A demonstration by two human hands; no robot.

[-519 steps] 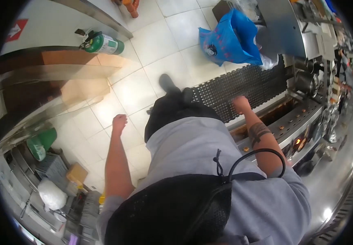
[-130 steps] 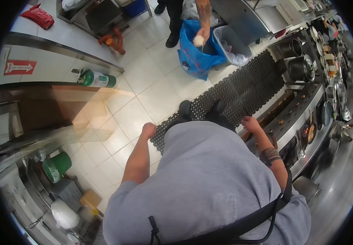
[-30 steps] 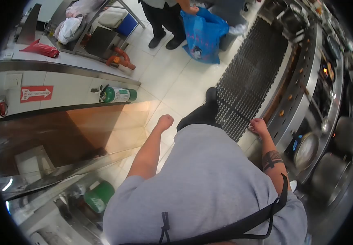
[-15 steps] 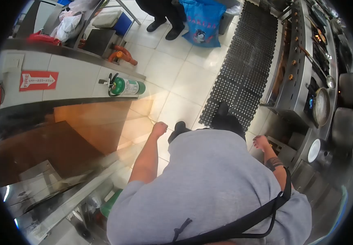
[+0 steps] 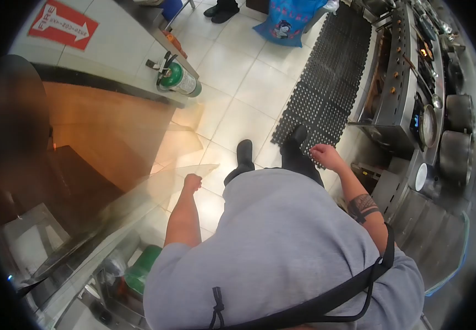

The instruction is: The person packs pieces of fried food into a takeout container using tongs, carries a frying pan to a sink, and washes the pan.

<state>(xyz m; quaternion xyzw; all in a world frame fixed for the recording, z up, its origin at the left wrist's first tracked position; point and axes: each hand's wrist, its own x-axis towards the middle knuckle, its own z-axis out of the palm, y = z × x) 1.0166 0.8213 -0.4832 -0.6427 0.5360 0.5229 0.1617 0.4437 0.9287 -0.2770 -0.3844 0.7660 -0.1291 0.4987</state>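
Observation:
My left hand [image 5: 193,182] hangs at my side, its fingers curled in with nothing seen in them. Close by it is the edge of a see-through, reflecting panel [image 5: 185,171]; I cannot tell whether they touch. My right hand [image 5: 327,157] is held forward over the front end of the black rubber mat [image 5: 331,82], fingers loosely bent and holding nothing. Between the hands are my dark shoes, the left shoe [image 5: 244,153] on white tile and the right shoe [image 5: 299,133] on the mat.
A stove [image 5: 395,82] with pans and large pots [image 5: 456,157] lines the right. At left are a green fire extinguisher [image 5: 180,80], a low wall [image 5: 119,41] and a blurred dark shape [image 5: 18,115]. A blue bag [image 5: 285,25] and another person's shoes [image 5: 221,14] are ahead.
My right hand has swung forward and inward, and my left hand has dropped back slightly. My feet have shifted, and the extinguisher and its sign appear larger.

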